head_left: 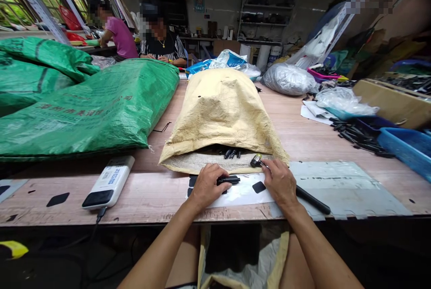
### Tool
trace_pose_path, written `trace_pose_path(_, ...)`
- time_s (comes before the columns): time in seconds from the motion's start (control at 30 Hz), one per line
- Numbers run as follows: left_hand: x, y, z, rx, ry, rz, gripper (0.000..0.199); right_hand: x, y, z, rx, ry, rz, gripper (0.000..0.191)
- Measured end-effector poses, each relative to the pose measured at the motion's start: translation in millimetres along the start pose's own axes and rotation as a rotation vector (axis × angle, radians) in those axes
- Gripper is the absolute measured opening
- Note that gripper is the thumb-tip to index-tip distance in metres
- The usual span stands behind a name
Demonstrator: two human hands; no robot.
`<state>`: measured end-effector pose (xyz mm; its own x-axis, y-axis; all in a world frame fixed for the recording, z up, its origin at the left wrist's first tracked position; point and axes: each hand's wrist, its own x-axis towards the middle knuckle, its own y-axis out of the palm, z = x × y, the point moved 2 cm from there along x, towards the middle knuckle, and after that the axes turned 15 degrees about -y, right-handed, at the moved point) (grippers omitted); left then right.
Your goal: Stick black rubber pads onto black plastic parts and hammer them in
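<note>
My left hand [208, 186] is closed around a black tube-like part [232, 180] just above the table, in front of the sack's mouth. In my right hand [280, 182] is a small hammer [313, 199]; its metal head points up and left, and its black handle sticks out on the right. Beyond both hands lies a yellow woven sack [222, 113] with its mouth toward me. Several black tube-like parts [231, 153] show inside that mouth. Beneath my hands a white sheet [245, 195] carries black rounded-square pads [259, 187].
A full green sack [101, 104] fills the left, with a white power bank [109, 183] before it. On the right are a grey plate [350, 188], loose black parts [360, 138] and a blue tray [407, 147]. An open sack [283, 257] hangs below the table edge. Two people sit beyond.
</note>
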<state>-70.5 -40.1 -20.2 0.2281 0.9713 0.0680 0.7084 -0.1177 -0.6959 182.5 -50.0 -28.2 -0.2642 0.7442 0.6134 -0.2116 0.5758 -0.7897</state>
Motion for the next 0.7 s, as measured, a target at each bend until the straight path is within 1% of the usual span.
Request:
trace_pose_path(0.1, 0.9, 0.3, -0.2, -0.026, -0.004, 0.005, 0.015, 1.0, -18.2, 12.4, 0.056, 0.011, -0.077, 0.027)
trace_pose_path(0.17, 1.3, 0.2, -0.8, -0.028, -0.006, 0.002, 0.014, 1.3, -31.8, 25.5, 0.182, -0.006, -0.123, 0.028)
trace_pose_path(0.27, 1.4, 0.1, -0.9, -0.023, -0.017, -0.007, 0.012, 2.4, -46.9, 47.6, 0.386, -0.060, -0.095, 0.027)
trace_pose_path(0.33, 1.3, 0.5, -0.5, -0.016, -0.027, -0.013, 0.011, 3.0, -52.6, 59.8, 0.435, -0.072, -0.074, 0.027)
trace_pose_path(0.4, 1.4, 1.3, -0.1, -0.011, -0.029, -0.016, 0.011, 2.5, -54.6, 68.7, 0.436, -0.078, -0.103, 0.027)
trace_pose_path(0.47, 1.6, 2.3, 0.4, -0.011, -0.027, -0.012, 0.011, 0.2, -52.1, 74.3, 0.426, -0.087, -0.137, 0.029)
trace_pose_path(0.5, 1.8, 2.8, 0.8, -0.011, -0.027, -0.011, 0.011, -1.5, -49.3, 76.1, 0.416, -0.091, -0.129, 0.031)
trace_pose_path(0.63, 2.5, 4.3, 2.6, -0.009, -0.025, -0.016, 0.011, -5.7, -38.3, 79.2, 0.359, -0.093, -0.018, 0.032)
trace_pose_path(0.7, 2.4, 4.4, 3.1, -0.010, -0.021, -0.016, 0.010, -3.9, -38.9, 81.1, 0.356, -0.100, -0.035, 0.031)
